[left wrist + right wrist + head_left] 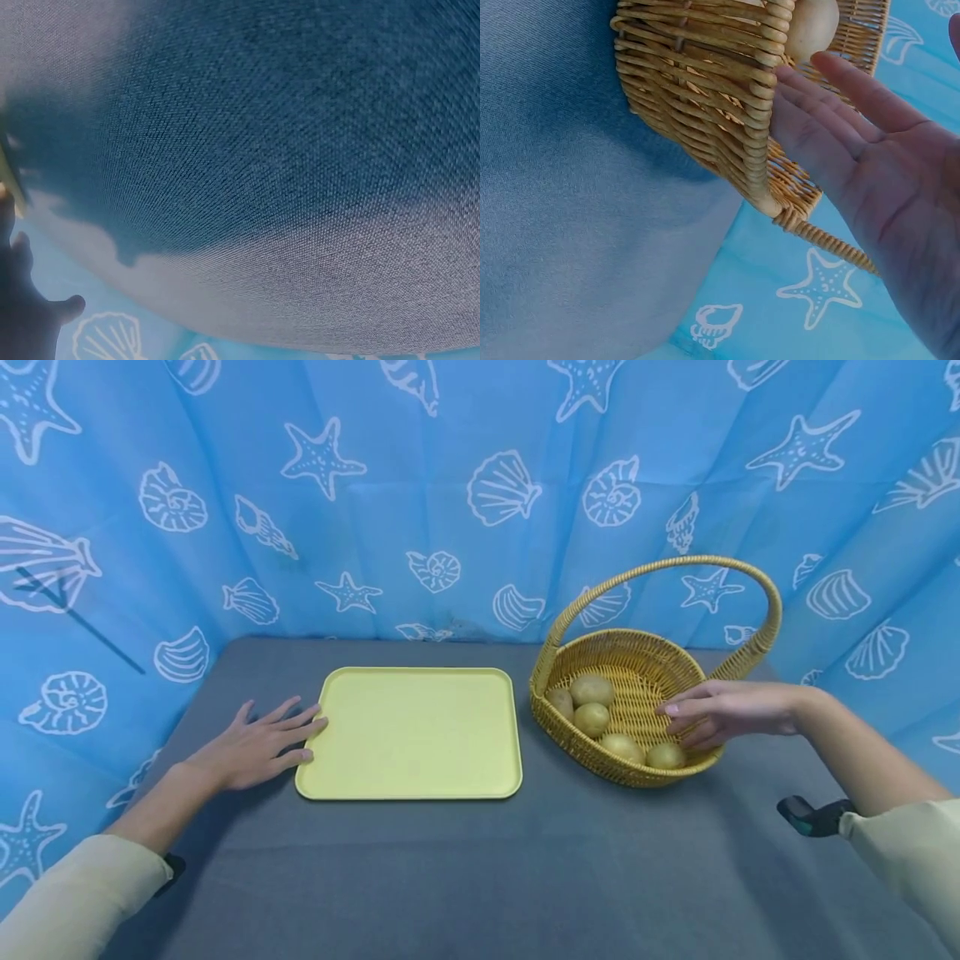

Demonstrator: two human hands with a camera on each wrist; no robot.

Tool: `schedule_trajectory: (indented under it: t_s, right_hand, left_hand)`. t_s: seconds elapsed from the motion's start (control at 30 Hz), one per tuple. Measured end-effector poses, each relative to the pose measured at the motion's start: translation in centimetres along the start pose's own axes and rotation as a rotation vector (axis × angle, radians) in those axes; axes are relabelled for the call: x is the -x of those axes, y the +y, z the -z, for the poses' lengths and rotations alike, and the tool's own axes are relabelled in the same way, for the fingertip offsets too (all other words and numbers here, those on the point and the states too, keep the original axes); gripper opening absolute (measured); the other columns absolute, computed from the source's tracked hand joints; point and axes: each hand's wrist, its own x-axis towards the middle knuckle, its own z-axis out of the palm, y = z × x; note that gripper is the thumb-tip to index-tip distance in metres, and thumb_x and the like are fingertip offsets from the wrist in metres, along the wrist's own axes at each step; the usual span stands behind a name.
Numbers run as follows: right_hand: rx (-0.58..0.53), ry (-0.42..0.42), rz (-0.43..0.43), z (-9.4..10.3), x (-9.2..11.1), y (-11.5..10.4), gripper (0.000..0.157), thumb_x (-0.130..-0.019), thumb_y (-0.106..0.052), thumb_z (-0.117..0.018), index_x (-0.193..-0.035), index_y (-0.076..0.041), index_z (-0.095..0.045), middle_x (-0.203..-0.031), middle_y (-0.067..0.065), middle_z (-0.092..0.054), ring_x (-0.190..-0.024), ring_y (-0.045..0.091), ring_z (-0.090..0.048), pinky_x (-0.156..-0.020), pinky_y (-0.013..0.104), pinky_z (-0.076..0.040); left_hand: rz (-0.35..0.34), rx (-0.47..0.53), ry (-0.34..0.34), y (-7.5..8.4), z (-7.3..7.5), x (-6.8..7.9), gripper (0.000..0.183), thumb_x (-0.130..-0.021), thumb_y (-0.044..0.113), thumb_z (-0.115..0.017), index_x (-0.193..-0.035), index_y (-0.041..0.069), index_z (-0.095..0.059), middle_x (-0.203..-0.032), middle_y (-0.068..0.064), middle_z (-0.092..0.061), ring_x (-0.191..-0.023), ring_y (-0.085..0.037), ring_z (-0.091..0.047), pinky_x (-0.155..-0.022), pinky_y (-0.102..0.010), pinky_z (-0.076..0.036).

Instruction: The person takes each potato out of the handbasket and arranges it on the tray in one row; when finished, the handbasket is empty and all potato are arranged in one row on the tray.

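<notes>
Across the near part of the table (480, 877), covered in grey-blue cloth, two rolled sleeves are seen reaching in from the left and right near corners. In the basket (633, 689), set toward the far right corner of the table, two potatoes are lodged along the near rim: the near right potato (666, 756) is found just below the fingers of the right hand (705, 712), and the near left potato (622, 747) is placed beside it. The right hand is extended over the basket's right rim, its fingers loosely bent and lowered inside, with nothing gripped; whether a potato is touched by a fingertip cannot be told. Left of the table's middle, the yellow tray (408, 735) is laid flat, its surface bare. At its left rim the left hand (258, 750) is held palm down, fingers spread and unclenched, the fingertips overlapping the rim; the potatoes are kept well apart from it, on the other side of the tray. Farther inside the basket, three more potatoes are grouped against the left wall: the middle potato (592, 719), the partly hidden potato (560, 702) and the farthest potato (592, 690). Above them the woven handle (697, 561) is arched, and beyond the table's far edge a blue curtain (450, 485) printed with white shells and starfish is hung.
</notes>
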Motion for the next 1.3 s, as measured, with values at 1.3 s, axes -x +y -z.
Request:
schedule_trajectory:
  t_s: [1.3]
  right_hand:
    - [0.132,-0.234,-0.187,1.1,-5.6,-0.5,0.038,-0.094,-0.01,-0.07,-0.13,-0.001,-0.062,-0.111,0.009,-0.062,-0.088,0.015,-0.065,-0.086,0.037,-0.057]
  left_hand:
    - [0.028,0.017,-0.039,0.2,0.0,0.2,0.062,-0.105,0.047,-0.045,-0.157,0.015,-0.035,-0.162,-0.011,-0.028,-0.15,-0.04,-0.017,-0.108,-0.075,-0.008]
